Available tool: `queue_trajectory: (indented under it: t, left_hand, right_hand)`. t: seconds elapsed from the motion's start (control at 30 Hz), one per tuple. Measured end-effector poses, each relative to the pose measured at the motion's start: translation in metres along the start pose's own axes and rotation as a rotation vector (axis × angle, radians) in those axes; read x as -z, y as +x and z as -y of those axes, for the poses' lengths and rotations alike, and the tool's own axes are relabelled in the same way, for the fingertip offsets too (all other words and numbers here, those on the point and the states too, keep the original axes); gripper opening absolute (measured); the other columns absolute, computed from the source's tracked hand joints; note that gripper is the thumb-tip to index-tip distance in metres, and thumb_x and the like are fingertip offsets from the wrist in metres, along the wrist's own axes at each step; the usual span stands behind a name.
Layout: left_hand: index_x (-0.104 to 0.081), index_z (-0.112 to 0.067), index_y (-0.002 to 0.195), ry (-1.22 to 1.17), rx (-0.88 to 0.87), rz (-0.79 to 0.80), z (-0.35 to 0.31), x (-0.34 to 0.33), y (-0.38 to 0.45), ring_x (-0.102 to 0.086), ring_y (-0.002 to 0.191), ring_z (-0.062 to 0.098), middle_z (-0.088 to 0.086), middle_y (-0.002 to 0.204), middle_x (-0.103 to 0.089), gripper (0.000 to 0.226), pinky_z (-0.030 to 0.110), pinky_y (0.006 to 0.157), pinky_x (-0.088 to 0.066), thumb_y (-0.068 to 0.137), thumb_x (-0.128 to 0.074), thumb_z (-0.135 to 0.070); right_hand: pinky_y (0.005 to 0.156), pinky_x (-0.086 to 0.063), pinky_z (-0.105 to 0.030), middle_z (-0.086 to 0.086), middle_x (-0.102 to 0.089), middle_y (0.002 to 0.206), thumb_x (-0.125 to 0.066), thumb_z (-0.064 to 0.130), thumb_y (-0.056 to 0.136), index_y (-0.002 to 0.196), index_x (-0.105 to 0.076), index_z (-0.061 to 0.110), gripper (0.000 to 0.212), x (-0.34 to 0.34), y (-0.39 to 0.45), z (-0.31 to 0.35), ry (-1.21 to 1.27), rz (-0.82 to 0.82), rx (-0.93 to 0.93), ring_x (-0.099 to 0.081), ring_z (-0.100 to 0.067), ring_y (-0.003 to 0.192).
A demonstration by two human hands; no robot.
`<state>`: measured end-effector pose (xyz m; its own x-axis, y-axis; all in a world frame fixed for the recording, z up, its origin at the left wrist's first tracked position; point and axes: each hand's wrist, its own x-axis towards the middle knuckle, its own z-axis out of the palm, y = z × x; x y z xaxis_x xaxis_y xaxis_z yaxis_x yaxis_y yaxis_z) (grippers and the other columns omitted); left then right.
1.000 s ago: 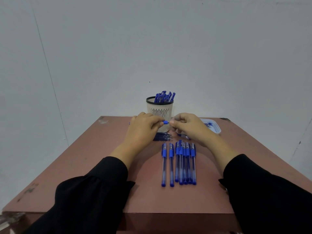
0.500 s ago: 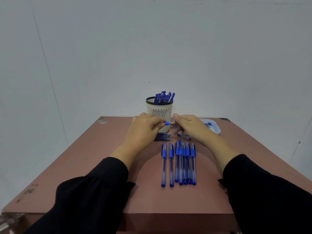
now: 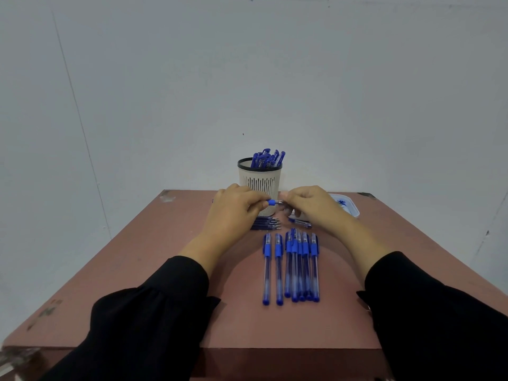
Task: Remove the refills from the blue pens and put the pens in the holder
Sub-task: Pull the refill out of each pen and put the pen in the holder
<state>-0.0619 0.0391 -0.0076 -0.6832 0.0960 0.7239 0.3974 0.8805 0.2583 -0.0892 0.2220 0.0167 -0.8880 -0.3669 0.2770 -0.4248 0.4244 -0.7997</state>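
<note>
Above the far half of the counter (image 3: 154, 270), both hands meet over a single blue pen (image 3: 272, 202) held level just in front of the holder (image 3: 259, 182). Left hand (image 3: 233, 213): fingers curled round the pen's barrel, only the blue grip section showing. Right hand (image 3: 310, 206): fingertips pinched on the metal tip end protruding from that grip. Beneath the hands, a small stack of dark refills (image 3: 265, 224) lies on the counter, with one loose pen part (image 3: 301, 223) just to its right. Nearer the person, a row of seven capped blue pens (image 3: 291, 266) lies side by side, the right five touching. The slotted holder stands upright and carries a cluster of pens (image 3: 268, 158). A shallow white tray (image 3: 349, 206) sits at the far right.
</note>
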Motion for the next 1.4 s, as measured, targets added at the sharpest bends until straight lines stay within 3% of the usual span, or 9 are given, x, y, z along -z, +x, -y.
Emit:
queue_trajectory:
  t: [0.1, 0.23, 0.4, 0.53, 0.7, 0.9, 1.2, 1.4]
  left_hand:
    - [-0.07, -0.03, 0.108, 0.037, 0.046, 0.007, 0.002, 0.001, 0.0, -0.049, 0.088, 0.016, -0.006, 0.093, -0.068, 0.022, 0.035, 0.082, -0.037, 0.093, -0.054, -0.033]
    - [-0.069, -0.029, 0.109, 0.038, 0.083, 0.006, 0.002, 0.003, 0.0, -0.048, 0.088, 0.016, -0.006, 0.09, -0.066, 0.022, 0.036, 0.084, -0.037, 0.094, -0.053, -0.032]
    - [-0.069, -0.031, 0.11, 0.051, 0.086, 0.033, 0.003, 0.002, 0.0, -0.038, 0.083, 0.008, -0.007, 0.092, -0.066, 0.023, 0.036, 0.086, -0.037, 0.095, -0.052, -0.033]
    - [-0.068, -0.031, 0.112, 0.076, 0.099, 0.041, 0.004, 0.002, -0.001, -0.039, 0.085, 0.009, -0.007, 0.095, -0.066, 0.024, 0.034, 0.084, -0.034, 0.095, -0.051, -0.034]
    - [-0.067, -0.032, 0.112, 0.112, 0.102, 0.056, 0.003, 0.001, 0.0, -0.047, 0.091, 0.014, -0.006, 0.097, -0.066, 0.024, 0.032, 0.083, -0.032, 0.095, -0.051, -0.035]
    - [-0.067, -0.032, 0.113, 0.12, 0.107, 0.066, 0.001, 0.003, -0.001, -0.048, 0.098, 0.015, -0.007, 0.102, -0.066, 0.024, 0.032, 0.085, -0.03, 0.095, -0.051, -0.034]
    - [-0.066, -0.031, 0.114, 0.129, 0.131, 0.057, 0.0, 0.005, -0.001, -0.049, 0.101, 0.016, -0.006, 0.101, -0.066, 0.025, 0.034, 0.087, -0.031, 0.096, -0.049, -0.035]
    - [-0.068, -0.03, 0.11, 0.066, 0.094, 0.084, -0.002, 0.003, -0.001, -0.048, 0.095, 0.015, -0.007, 0.1, -0.067, 0.022, 0.034, 0.087, -0.033, 0.093, -0.054, -0.032]
  right_hand:
    - [0.066, -0.043, -0.026, -0.001, -0.068, 0.075, -0.048, 0.034, 0.099, 0.082, -0.068, 0.016, 0.032, 0.008, 0.002, -0.002, -0.136, -0.061, -0.055, -0.054, -0.009, 0.065]
    - [0.056, -0.039, -0.022, 0.003, -0.067, 0.08, -0.068, 0.023, 0.082, 0.081, -0.075, 0.019, 0.009, 0.02, 0.003, -0.013, -0.645, -0.066, -0.162, -0.056, -0.01, 0.071]
    - [0.058, -0.041, -0.023, 0.008, -0.065, 0.08, -0.073, 0.027, 0.078, 0.078, -0.074, 0.025, 0.002, 0.017, 0.003, -0.016, -0.785, -0.019, -0.202, -0.058, -0.01, 0.075]
    - [0.061, -0.044, -0.024, 0.012, -0.065, 0.081, -0.068, 0.032, 0.08, 0.079, -0.07, 0.024, 0.009, 0.019, 0.001, -0.011, -0.658, -0.074, -0.102, -0.057, -0.006, 0.075]
    - [0.067, -0.05, -0.025, 0.007, -0.069, 0.079, -0.069, 0.02, 0.082, 0.077, -0.067, 0.027, 0.009, 0.01, -0.001, -0.002, -0.374, -0.022, 0.033, -0.062, -0.008, 0.072]
    - [0.06, -0.042, -0.015, 0.01, -0.065, 0.077, -0.069, 0.021, 0.085, 0.084, -0.068, 0.023, 0.002, 0.011, 0.0, -0.002, -0.307, -0.083, 0.063, -0.06, -0.003, 0.074]
    - [0.067, -0.048, -0.018, 0.006, -0.068, 0.082, -0.07, 0.017, 0.083, 0.086, -0.07, 0.021, 0.005, 0.013, 0.0, -0.001, -0.325, -0.065, 0.056, -0.063, -0.009, 0.081]
    - [0.068, -0.044, -0.015, 0.01, -0.067, 0.088, -0.072, 0.018, 0.082, 0.094, -0.072, 0.023, 0.013, 0.007, 0.0, 0.001, -0.271, -0.078, 0.09, -0.058, -0.004, 0.08]
